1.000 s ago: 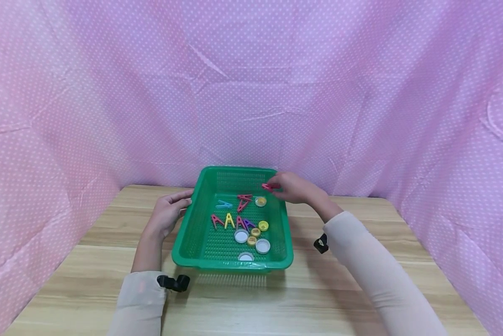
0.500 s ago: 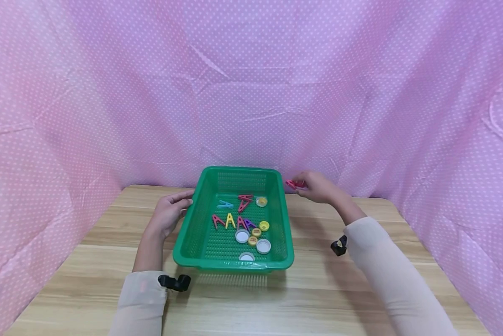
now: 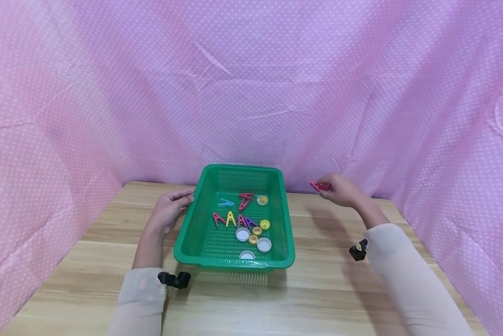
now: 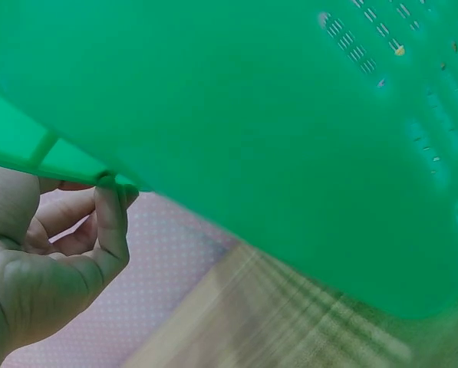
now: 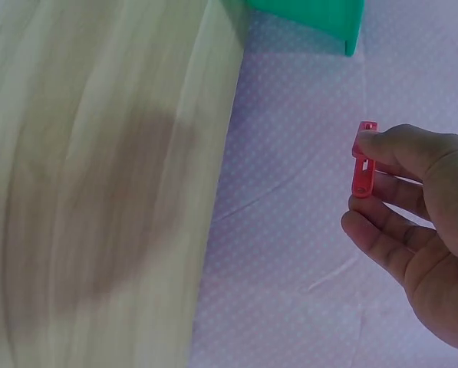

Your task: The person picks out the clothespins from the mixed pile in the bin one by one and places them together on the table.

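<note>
My left hand [image 3: 167, 213] grips the left rim of a green basket [image 3: 184, 233]; in the left wrist view the fingers of this hand [image 4: 56, 253] curl at the rim's edge. My right hand [image 3: 344, 191] pinches a red clothespin [image 3: 320, 186] above the table, to the right of the basket. In the right wrist view the thumb lies on the red clothespin [image 5: 364, 161]. Inside the basket lie a blue clothespin [image 3: 226, 202], a yellow clothespin [image 3: 230, 219], a purple clothespin [image 3: 251, 223] and several red ones, with white caps [image 3: 264, 245] and yellow caps [image 3: 265, 225] beside them.
The basket stands on a wooden table [image 3: 318, 289], whose bare surface extends on both sides and in front. A pink dotted cloth [image 3: 251, 93] hangs behind the table and along both sides. Dark bands with clips [image 3: 174, 280] sit at the sleeves' cuffs.
My right hand has moved right, from over the basket's right rim to beyond it, carrying the red clothespin. The left hand and the basket have stayed in place.
</note>
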Demonstrator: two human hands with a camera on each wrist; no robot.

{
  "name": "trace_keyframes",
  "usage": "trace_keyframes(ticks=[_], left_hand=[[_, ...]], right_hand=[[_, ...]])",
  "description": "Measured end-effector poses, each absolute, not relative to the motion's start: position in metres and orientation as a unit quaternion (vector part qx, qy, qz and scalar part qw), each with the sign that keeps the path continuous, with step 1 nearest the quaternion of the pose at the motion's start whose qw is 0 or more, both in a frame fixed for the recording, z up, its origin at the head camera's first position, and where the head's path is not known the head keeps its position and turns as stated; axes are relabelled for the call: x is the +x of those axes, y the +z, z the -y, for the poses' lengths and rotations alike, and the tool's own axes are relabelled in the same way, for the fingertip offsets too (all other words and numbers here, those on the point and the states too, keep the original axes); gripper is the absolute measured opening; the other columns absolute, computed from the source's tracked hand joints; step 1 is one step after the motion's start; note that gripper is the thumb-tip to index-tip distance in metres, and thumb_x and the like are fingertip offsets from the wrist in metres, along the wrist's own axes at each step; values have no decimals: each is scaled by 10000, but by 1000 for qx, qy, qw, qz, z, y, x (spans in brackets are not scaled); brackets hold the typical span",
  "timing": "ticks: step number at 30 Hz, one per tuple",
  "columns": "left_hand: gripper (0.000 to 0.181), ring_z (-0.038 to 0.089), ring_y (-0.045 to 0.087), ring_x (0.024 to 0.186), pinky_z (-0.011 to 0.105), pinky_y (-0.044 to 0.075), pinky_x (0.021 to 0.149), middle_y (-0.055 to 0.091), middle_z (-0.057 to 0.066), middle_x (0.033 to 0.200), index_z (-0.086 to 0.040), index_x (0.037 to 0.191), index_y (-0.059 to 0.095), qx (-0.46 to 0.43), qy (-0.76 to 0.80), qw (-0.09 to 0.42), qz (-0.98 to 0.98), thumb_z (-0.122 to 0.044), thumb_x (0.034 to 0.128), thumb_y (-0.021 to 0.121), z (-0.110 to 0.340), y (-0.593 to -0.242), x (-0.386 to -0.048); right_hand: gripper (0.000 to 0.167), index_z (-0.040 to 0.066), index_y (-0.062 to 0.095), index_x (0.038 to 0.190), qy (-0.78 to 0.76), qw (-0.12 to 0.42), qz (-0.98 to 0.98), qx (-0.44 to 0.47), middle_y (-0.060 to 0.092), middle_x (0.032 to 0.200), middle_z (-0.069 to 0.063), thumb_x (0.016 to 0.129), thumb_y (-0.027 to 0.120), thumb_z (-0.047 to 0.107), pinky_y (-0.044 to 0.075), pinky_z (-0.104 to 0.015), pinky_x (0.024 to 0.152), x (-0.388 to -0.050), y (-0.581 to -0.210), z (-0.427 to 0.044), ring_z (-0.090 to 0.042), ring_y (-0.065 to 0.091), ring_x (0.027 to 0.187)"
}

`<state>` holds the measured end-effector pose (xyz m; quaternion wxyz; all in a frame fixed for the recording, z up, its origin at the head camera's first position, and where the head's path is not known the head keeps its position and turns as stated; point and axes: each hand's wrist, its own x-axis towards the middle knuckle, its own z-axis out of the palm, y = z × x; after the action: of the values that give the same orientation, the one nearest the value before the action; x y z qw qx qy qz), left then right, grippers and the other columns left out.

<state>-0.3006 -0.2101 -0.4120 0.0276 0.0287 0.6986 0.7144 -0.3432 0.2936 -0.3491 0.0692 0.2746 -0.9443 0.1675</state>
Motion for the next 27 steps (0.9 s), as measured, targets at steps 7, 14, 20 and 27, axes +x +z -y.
trace_keyframes(ticks=[7,14,20,27], left_hand=[[434,59,666,971,249,557,885,704,29,1198,72,1416,553,28,711,33,-702,-132,1038,614,211,-410,-299],[432,70,665,957,253,556,881,714,-21,1125,82,1408,553,24,709,35,-704,-138,1041,612,212,-410,-299],[443,58,675,913,259,563,870,730,-67,1040,114,1400,541,22,720,35,-693,-110,1028,628,212,-410,-300],[441,60,675,913,263,563,871,733,-61,1045,113,1398,544,20,720,34,-692,-107,1026,630,212,-409,-298]], right_hand=[[177,-28,745,1055,182,66,947,256,716,840,-61,883,731,16,549,-402,708,-339,-358,-314,-185,660,760],[245,-45,743,1127,199,49,952,228,735,874,-79,897,740,37,552,-389,718,-338,-374,-331,-186,676,779],[221,-69,735,1102,220,43,952,206,737,891,-99,905,725,31,557,-412,755,-334,-389,-345,-231,684,809],[295,-116,697,1177,239,39,955,171,739,941,-174,937,709,55,566,-488,805,-326,-408,-363,-324,699,877]])
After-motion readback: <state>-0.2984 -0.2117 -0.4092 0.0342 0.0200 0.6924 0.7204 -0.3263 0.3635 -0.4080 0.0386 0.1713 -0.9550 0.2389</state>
